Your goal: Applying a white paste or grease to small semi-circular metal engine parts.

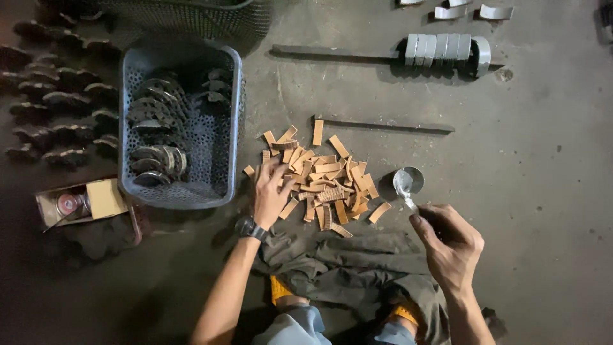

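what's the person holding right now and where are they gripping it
The right hand holds a shiny curved metal piece by its lower end. The left hand grips nothing; its fingers rest spread on the pile of tan strips.

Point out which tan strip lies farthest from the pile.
The upright tan strip at the pile's top edge, just below the long dark bar; the others overlap or cluster.

A pile of small strips (322, 179) lies on the floor (543, 160) in the middle, with a basket (182, 121) of curved parts to its left and a small tin (408, 180) just to its right. Behind the pile lies a bar (383, 125); farther back, a row of curved shells (447, 50). A box (86, 203) sits left of the basket's near end.
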